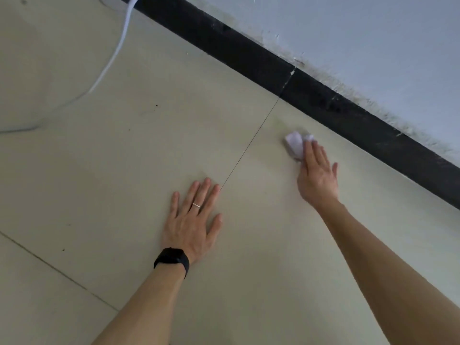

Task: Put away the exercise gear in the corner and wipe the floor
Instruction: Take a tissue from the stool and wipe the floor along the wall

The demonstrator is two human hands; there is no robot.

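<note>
I see both hands down on the floor (119,185). The left hand (191,220) lies flat, palm down, with the fingers straight and spread a little, and it holds nothing. It only rests on the pale tile. On one finger of this hand there is a thin ring (196,205), and around the wrist a black band (172,260).

The right hand (318,176) is stretched further forward than the left one. Its fingers are also straight and close together, not curled, and they press down on a small white cloth (294,143). The cloth is crumpled. Part of it shows in front of the fingertips and on their left side, and the rest is hidden under the fingers. I cannot tell if it is cloth or paper.

A thin dark joint (249,145) between two tiles runs between the two hands, just beside the fingertips of the left hand. Beyond the right hand, near the cloth but not touching it, a black skirting board (249,58) runs along the foot of a pale wall (373,33). The top edge of this board looks dirty and rough. Far to the left of the left hand, well apart from both hands, a white cable (117,52) comes down and curves over the floor.
</note>
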